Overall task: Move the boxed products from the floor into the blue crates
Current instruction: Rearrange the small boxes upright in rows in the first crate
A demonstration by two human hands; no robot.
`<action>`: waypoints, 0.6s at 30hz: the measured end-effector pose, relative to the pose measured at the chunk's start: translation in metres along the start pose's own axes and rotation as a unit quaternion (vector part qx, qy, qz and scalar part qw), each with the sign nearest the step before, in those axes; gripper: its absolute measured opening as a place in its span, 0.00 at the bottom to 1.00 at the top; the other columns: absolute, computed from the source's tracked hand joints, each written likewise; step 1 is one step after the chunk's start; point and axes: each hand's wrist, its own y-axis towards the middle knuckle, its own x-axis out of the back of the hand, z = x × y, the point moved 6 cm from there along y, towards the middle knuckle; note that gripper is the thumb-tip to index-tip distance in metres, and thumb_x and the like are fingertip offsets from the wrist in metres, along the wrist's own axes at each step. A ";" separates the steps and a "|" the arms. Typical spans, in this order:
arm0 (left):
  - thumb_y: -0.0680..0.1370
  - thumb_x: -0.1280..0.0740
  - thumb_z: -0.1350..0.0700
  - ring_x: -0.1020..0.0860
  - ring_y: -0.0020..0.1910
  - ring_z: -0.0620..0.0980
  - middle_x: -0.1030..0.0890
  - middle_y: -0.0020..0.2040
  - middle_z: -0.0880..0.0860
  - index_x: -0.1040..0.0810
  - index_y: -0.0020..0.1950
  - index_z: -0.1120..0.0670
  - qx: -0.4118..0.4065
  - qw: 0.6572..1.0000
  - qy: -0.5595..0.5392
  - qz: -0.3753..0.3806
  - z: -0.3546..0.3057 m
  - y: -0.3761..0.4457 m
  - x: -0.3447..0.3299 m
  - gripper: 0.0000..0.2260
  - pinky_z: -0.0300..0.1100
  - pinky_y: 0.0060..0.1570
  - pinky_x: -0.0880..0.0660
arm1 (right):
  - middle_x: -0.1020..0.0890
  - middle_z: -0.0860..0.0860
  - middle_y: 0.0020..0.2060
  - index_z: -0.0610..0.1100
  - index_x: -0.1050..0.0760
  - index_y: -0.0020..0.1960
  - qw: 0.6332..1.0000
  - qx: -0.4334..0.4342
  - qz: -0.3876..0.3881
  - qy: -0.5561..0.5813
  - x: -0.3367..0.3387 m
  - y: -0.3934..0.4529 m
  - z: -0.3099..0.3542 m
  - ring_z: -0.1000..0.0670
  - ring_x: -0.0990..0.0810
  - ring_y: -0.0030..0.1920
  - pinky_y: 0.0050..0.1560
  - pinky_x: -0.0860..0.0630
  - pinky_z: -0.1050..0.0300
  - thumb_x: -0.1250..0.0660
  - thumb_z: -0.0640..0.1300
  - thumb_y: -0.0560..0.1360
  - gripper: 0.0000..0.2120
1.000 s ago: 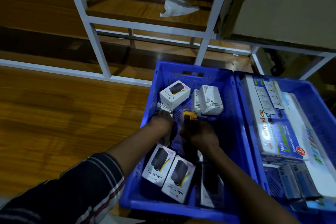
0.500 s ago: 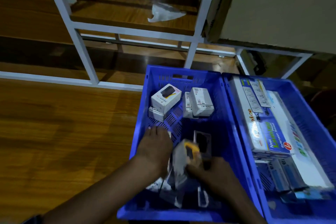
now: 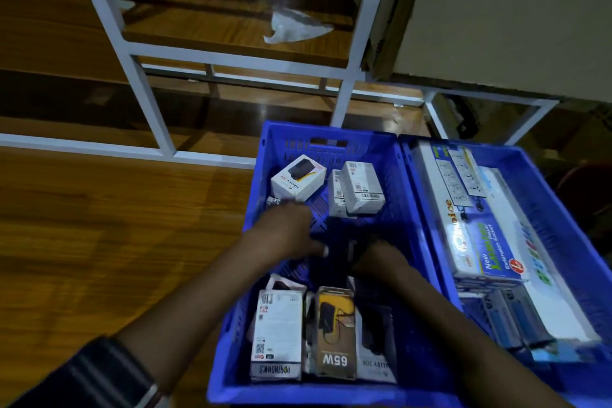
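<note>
1. Comparing with half a second ago, the yellow-and-black box marked 65W is no longer between the hands; it now stands in the near row of the left blue crate, upright between a white box with barcodes and a dark box at its right.
2. The left hand has moved forward, toward the far left part of the crate. Its fingers are loosely spread and hold nothing, with the fingertips blurred close to the white box with a black device printed on it; I cannot tell if they touch it.
3. The right hand is low in the middle of the crate, over the dark floor of it. A thin dark thing is just beside its fingers, but the picture is too dark to say if the hand pinches it or is only near it.
4. Two more white boxes lie at the far side of the crate, apart from both hands.
5. The right blue crate holds long extension socket boxes and is not touched.
6. My judgement: one more product is now placed, and the hands seem to be tidying the boxes inside the crate. No boxed product is visible on the wooden floor in this view, so how many remain I cannot say.
</note>
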 end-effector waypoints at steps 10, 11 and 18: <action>0.69 0.21 0.44 0.20 0.61 0.61 0.20 0.64 0.59 0.23 0.66 0.53 0.039 0.992 -0.088 -0.085 0.040 0.121 0.012 0.30 0.50 0.55 0.21 | 0.28 0.40 0.71 0.38 0.31 0.73 0.998 -0.028 0.004 0.060 -0.023 0.014 -0.007 0.41 0.28 0.71 0.65 0.30 0.56 0.27 0.39 0.75 0.28; 0.67 0.20 0.43 0.20 0.60 0.61 0.19 0.63 0.59 0.23 0.66 0.52 0.040 0.992 -0.085 -0.089 0.041 0.126 0.009 0.31 0.50 0.53 0.20 | 0.27 0.39 0.69 0.37 0.30 0.71 0.996 -0.035 0.001 0.080 -0.023 0.015 -0.009 0.41 0.27 0.70 0.64 0.29 0.55 0.28 0.37 0.74 0.27; 0.60 0.18 0.45 0.16 0.54 0.59 0.18 0.59 0.57 0.26 0.67 0.44 0.075 0.992 -0.038 -0.089 0.043 0.138 -0.003 0.36 0.51 0.51 0.18 | 0.15 0.43 0.50 0.41 0.22 0.57 0.972 -0.025 -0.118 0.201 -0.005 0.021 -0.013 0.40 0.16 0.51 0.48 0.19 0.51 0.25 0.36 0.67 0.19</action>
